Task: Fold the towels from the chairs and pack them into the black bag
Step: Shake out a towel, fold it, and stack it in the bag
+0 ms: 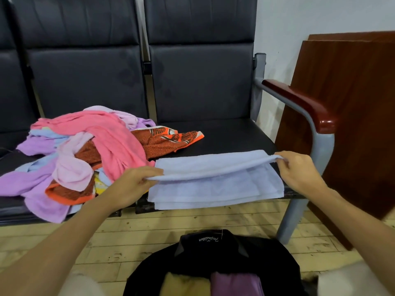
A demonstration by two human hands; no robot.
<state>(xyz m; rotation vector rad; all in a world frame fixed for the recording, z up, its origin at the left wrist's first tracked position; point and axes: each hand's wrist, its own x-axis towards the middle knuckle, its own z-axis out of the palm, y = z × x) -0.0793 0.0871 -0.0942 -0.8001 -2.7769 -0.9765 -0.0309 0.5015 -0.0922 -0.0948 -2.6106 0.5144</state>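
A light blue towel (pixel 215 186) lies partly folded on the right chair seat (pixel 230 135). My left hand (pixel 132 184) pinches its raised fold at the left end. My right hand (pixel 297 169) pinches the same fold at the right end, so the upper layer is lifted above the lower layers. A loose pile of towels (pixel 85 154), pink, purple, pale blue and orange patterned, covers the left seat. The black bag (pixel 213 263) stands open on the floor below me, with a yellow towel (pixel 183 285) and a purple towel (pixel 235 283) inside.
A grey metal armrest with a red wooden top (pixel 299 101) borders the right seat. A dark wooden panel (pixel 352 116) leans against the wall at the right. The floor (pixel 128 238) is light wooden boards.
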